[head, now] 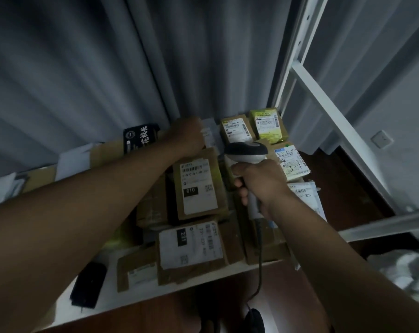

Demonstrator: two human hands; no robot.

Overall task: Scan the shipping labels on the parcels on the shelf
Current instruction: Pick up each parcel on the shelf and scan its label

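Parcels [196,188] crowd the shelf [141,299], labels upward. Right hand [261,186] grips the scanner [247,152]; left hand [189,135] holds a rear parcel. Best practice: aim squarely at one barcode, steadying it.

The right hand [261,183] grips the handle of a barcode scanner [248,153], fingers curled round it; its dark head rises above the fist and its cable [259,255] hangs below. Left of this grip lies a brown parcel with label "010" [198,186], and nearer the person a parcel marked "231" [191,246]. Beyond the scanner head are two parcels with yellow-green labels [266,124]. The left hand [189,135] holds a white-labelled parcel [209,135] at the back of the white shelf [136,301], before a grey curtain [107,68].
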